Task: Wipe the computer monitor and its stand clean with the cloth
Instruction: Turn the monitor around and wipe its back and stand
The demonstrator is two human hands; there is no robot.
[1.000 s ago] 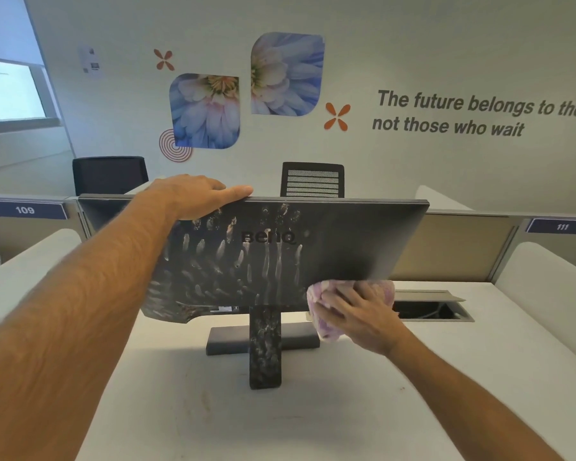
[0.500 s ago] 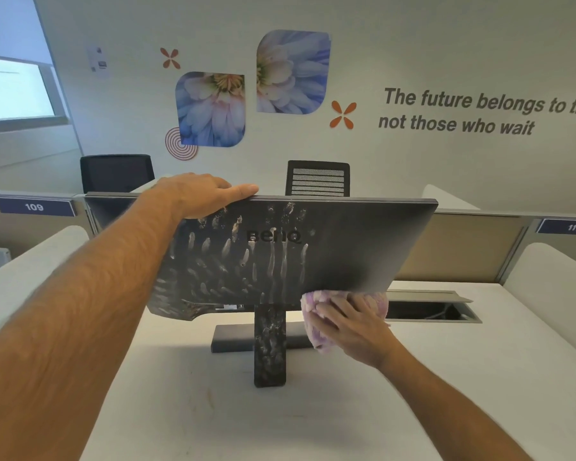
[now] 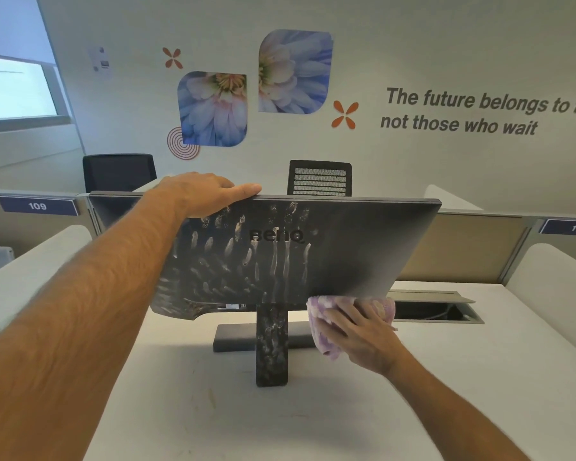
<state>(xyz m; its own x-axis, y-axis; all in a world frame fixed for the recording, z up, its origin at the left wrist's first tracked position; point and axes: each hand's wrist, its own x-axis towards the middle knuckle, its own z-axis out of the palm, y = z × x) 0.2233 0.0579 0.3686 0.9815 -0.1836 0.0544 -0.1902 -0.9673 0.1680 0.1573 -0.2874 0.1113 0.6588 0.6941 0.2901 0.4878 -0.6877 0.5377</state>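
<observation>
The left hand [image 3: 200, 194] lies over the top edge of the monitor [image 3: 313, 251], fingers [image 3: 246, 189] stretched flat along the rim, steadying it rather than gripping. The monitor stands with its back to us on the white table [image 3: 313, 410], tipped forward at the top. If that hand bears down harder, I reckon the panel could tilt further on its hinge or the base [image 3: 233, 337] could skid.

The left and middle of the back are thick with pale smears, and so is the stand [image 3: 271, 347]; the right part looks clean. A dry pass over that much grime may only spread it.

The right hand [image 3: 363, 334] presses a lilac cloth [image 3: 320, 327] against the monitor's lower right edge, fingers spread over the bunched fabric. Pushing up there could rock the screen against the left hand. Just right of it, an open cable hatch [image 3: 436, 311] in the table could swallow a dropped cloth.
</observation>
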